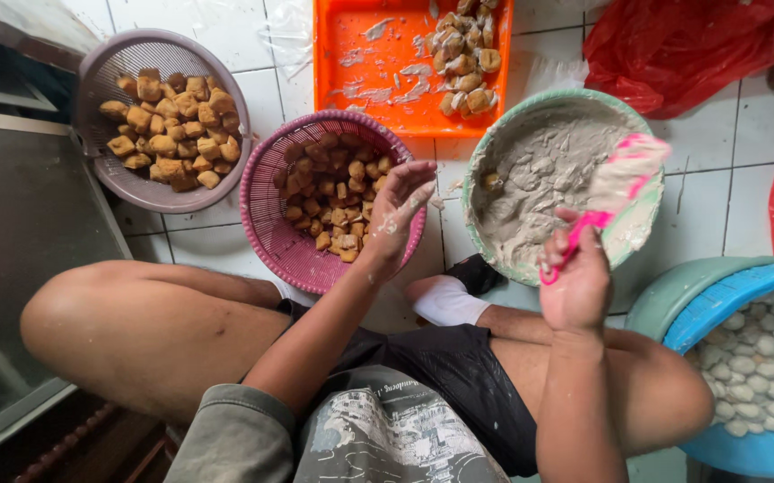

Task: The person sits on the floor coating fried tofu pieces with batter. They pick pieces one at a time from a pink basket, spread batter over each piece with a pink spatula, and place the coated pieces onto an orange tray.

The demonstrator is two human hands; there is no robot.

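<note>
My left hand (396, 212) hovers over the near rim of a pink basket (266, 234) of fried brown tofu cubes (329, 192). Its fingers are cupped and smeared with pale paste; whether it holds a piece I cannot tell. My right hand (576, 273) grips the handle of a pink spatula (615, 183), whose paste-coated blade rests over a green bowl (646, 121) of grey-white paste (539, 174). I sit cross-legged on the white tiled floor.
A purple basket (105, 67) of tofu cubes stands at the far left. An orange tray (333, 80) with paste smears and filled pieces lies ahead. A blue basin (727, 295) of white balls is at the right, red plastic bags (682, 45) behind.
</note>
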